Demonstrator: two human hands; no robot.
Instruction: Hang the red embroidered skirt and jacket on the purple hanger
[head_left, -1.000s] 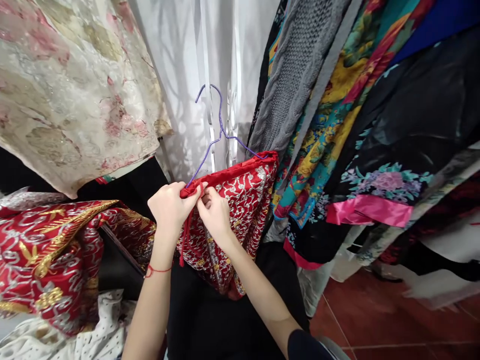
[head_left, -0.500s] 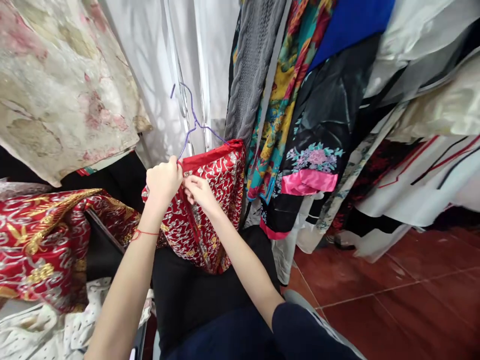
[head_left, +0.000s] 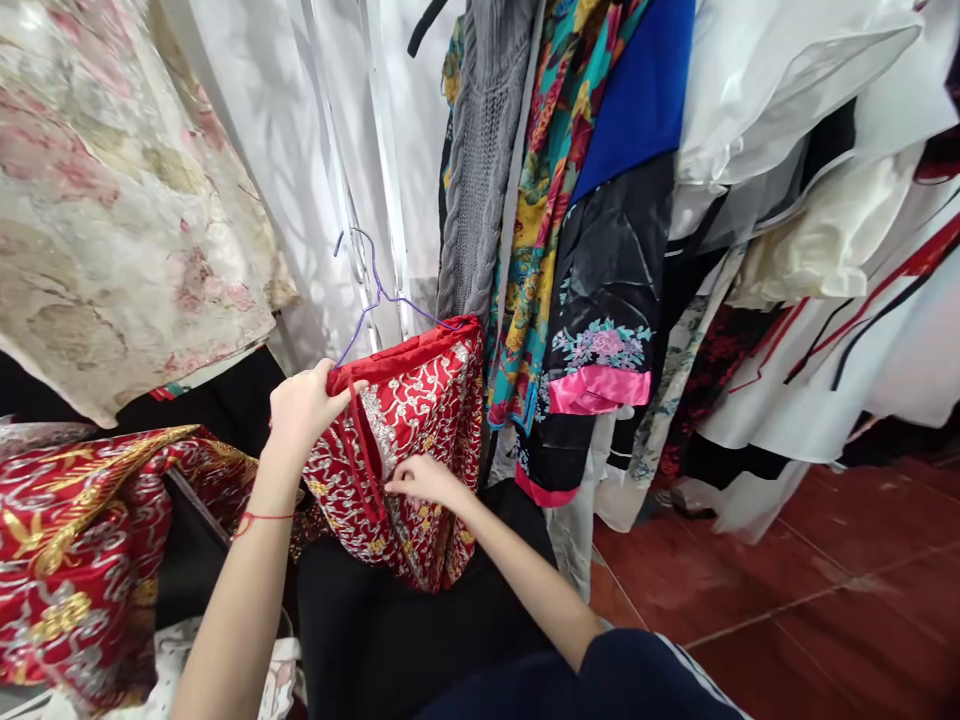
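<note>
A red skirt [head_left: 439,395] with silver and gold embroidery hangs by its waistband from a purple wire hanger [head_left: 380,293] and rests partly on my black-clad lap. My left hand [head_left: 301,408] is closed on the skirt's top left corner, beside the hanger's lower end, with the thumb pointing right. Lower down, the fingers of my right hand [head_left: 429,480] pinch the skirt at the edge of its slit. Thin red ties [head_left: 365,450] dangle between the two hands. What lies under the left fingers is hidden.
Floral cream cloth [head_left: 142,220] hangs at upper left, above another red embroidered garment [head_left: 67,530]. Right of the skirt hang a grey knit [head_left: 476,170], a colourful print, a black satin garment [head_left: 607,270] and white clothes. Red floor tiles [head_left: 720,560] show at lower right.
My right hand has gone from beside the left hand at the waistband down along the slit. The slit gapes wider and the ties hang free. The view has shifted slightly.
</note>
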